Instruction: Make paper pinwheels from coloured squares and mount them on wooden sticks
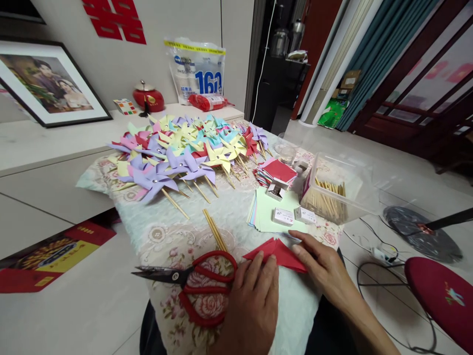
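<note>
floral cloth (162, 231) – tiled rm | both hands (254, 301) on red paper (281, 254)

Left hand (251, 305) bare, right hand (325, 268) bare, no sleeves

A pale wall (121, 59) bears a red paper cutout (114, 22), and a black-framed photograph (48, 81) leans on a long white cabinet (40, 148). Glossy grey floor tiles (388, 158) run to teal curtains (373, 54) beside dark wooden window frames (424, 79). A round red cushioned stool (443, 296) stands at right.
</note>
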The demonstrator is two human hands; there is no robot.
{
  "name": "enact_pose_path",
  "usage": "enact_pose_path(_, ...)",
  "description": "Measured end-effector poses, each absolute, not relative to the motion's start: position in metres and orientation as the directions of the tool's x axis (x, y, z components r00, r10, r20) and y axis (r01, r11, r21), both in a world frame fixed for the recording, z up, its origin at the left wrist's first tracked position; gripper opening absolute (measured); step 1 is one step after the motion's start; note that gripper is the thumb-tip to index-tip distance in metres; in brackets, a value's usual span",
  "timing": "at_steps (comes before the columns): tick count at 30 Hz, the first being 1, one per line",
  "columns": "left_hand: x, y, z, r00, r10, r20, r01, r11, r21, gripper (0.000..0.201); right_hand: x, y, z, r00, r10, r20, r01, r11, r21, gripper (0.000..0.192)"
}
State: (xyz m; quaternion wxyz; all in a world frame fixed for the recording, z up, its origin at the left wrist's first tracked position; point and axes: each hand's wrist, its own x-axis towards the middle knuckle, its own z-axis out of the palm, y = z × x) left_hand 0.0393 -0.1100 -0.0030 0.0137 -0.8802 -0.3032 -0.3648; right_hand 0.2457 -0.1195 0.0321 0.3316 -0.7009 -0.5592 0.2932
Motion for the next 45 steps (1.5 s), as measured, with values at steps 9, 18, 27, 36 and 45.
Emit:
enact_pose_path(9, 0.038, -0.028, 0.045, -0.032, 0.997, 0.068, -0.187, -0.073, 0.98, 0.02, 0.231, -0.045, 0.078, 0.255, 0.943, 0.215, 0.307, 0.132, -0.942, 0.042)
enact_pose_path(18, 0.039, 0.024, 0.029, -0.209, 0.976, -0.066, -0.487, -0.045, 0.872, 0.048, 0.195, 0.04, 0.073, 0.124, 0.982, 0.143, 0.073, 0.135, -0.988, 0.048)
enact_pose_path(27, 0.04, 0.023, 0.019, -0.152, 0.986, -0.071, -0.433, -0.002, 0.901, 0.046, 0.19, 0.035, 0.045, 0.131, 0.948, 0.291, 0.173, 0.267, -0.948, 0.028)
enact_pose_path(36, 0.041, 0.018, 0.019, -0.121, 0.993, -0.013, -0.385, -0.035, 0.922, 0.039, 0.193, 0.036, 0.044, 0.079, 0.98, 0.185, 0.252, 0.16, -0.955, 0.026)
enact_pose_path(45, 0.04, 0.016, 0.027, -0.038, 0.997, -0.072, -0.528, 0.042, 0.848, 0.039, 0.19, 0.032, 0.054, -0.068, 0.995, -0.075, -0.269, -0.091, -0.959, 0.028)
